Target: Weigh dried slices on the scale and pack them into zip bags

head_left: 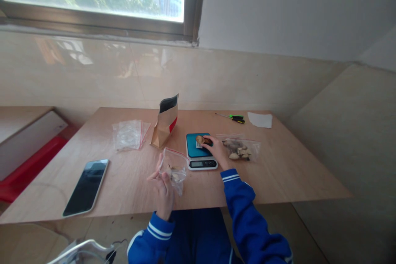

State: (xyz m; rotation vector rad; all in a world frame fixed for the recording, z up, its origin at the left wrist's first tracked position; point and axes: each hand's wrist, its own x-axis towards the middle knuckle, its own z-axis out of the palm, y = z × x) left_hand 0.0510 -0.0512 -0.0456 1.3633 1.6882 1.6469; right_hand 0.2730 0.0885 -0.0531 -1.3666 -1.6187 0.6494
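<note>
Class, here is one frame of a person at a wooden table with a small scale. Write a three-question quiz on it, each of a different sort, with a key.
1. True or false: the left hand holds up a clear zip bag.
2. Multiple choice: the right hand rests on A) the phone, B) the blue-topped scale, C) the screwdriver.
3. Fill in: the brown paper pouch stands to the ____ of the scale, as the camera sees it.

Key: 1 true; 2 B; 3 left.
</note>
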